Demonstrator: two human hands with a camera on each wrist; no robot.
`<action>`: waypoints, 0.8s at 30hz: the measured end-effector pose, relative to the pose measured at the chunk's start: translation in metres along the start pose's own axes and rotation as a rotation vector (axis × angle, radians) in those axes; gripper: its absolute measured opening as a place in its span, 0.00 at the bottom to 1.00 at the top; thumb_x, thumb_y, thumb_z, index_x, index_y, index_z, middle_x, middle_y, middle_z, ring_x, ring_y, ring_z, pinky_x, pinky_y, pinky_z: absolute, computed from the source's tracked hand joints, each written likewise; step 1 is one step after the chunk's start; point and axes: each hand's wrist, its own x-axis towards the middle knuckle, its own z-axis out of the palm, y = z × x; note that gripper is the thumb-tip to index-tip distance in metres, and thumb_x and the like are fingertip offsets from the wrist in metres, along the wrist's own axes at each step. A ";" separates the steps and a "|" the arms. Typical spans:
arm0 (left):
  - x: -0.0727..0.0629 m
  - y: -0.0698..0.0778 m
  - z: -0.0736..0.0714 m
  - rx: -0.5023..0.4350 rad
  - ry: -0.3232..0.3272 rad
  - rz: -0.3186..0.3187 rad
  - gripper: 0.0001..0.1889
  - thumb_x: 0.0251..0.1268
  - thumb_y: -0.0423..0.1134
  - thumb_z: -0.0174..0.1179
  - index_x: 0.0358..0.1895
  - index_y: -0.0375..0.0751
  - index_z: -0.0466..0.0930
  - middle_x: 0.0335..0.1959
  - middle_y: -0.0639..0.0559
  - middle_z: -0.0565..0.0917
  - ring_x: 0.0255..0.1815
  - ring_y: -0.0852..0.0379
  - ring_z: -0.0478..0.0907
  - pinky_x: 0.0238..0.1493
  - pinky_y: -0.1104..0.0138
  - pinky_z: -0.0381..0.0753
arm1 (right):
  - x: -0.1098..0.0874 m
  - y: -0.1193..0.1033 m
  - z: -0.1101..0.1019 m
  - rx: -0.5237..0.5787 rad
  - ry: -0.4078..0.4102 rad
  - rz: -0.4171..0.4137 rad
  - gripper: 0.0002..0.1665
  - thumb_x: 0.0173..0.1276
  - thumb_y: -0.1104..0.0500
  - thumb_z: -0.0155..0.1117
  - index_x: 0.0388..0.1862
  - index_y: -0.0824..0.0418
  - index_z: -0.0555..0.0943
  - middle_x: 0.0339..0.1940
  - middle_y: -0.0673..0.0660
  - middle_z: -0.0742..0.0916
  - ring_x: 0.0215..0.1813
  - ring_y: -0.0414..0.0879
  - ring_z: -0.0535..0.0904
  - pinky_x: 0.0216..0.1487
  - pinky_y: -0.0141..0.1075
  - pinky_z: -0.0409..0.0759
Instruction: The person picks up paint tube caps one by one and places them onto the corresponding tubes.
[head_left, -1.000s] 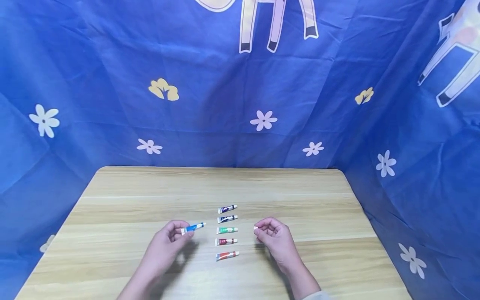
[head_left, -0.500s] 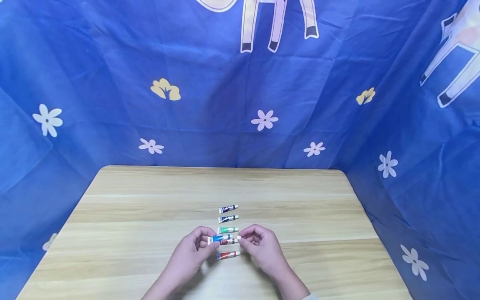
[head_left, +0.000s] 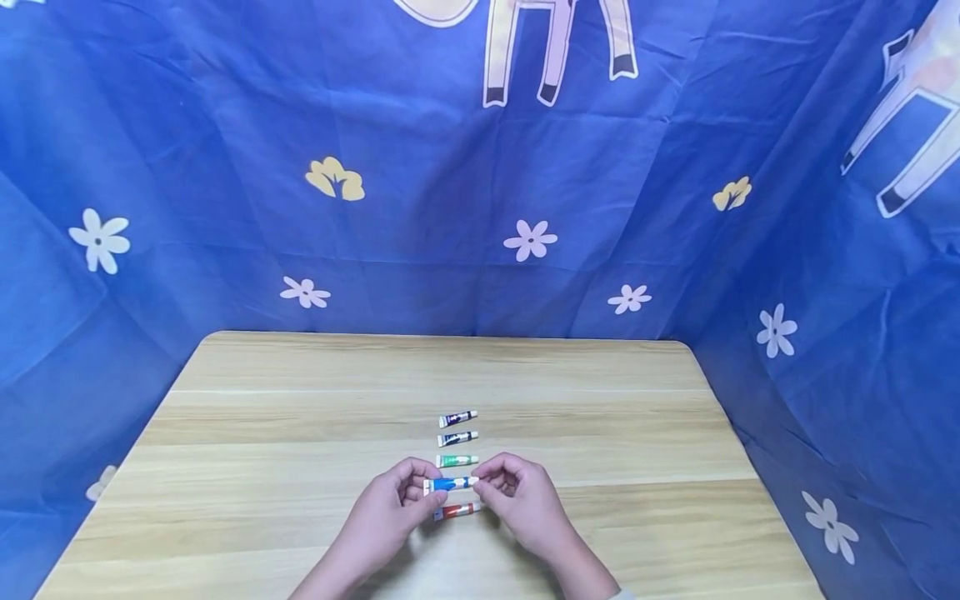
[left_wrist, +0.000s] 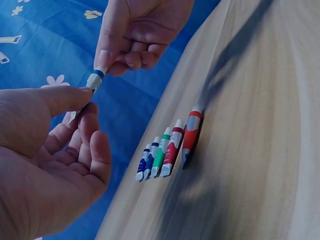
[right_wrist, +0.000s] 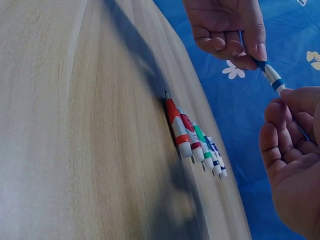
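Observation:
Between finger and thumb, my left hand (head_left: 390, 510) grips a blue paint tube (head_left: 452, 483) near its flat crimped end, holding it level above the table. My right hand (head_left: 529, 507) pinches the small white cap (right_wrist: 282, 90) at the tube's other end. The fingertips cover most of the cap, so how far it sits on the neck is hidden. Below lie a purple tube (head_left: 457, 419), a dark blue tube (head_left: 457, 438), a green tube (head_left: 457, 460) and an orange-red tube (head_left: 458, 511). A crimson tube (left_wrist: 173, 147), hidden in the head view, shows in both wrist views.
The tubes on the wooden table (head_left: 300, 417) lie in a column, their caps toward the right. A blue patterned cloth (head_left: 420, 167) hangs behind and beside the table. Shadows of the hands fall across the wood.
My hands have come together from either side. The left brought the blue tube rightward over the column, the right brought the white cap leftward, and the two now meet at the tube's mouth.

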 end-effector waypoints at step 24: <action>0.001 0.002 -0.002 -0.009 -0.018 0.004 0.15 0.67 0.39 0.75 0.52 0.43 0.83 0.35 0.51 0.85 0.32 0.60 0.78 0.32 0.70 0.77 | -0.001 0.011 -0.005 0.192 -0.095 -0.048 0.18 0.80 0.61 0.65 0.61 0.71 0.78 0.48 0.73 0.86 0.41 0.36 0.83 0.49 0.28 0.86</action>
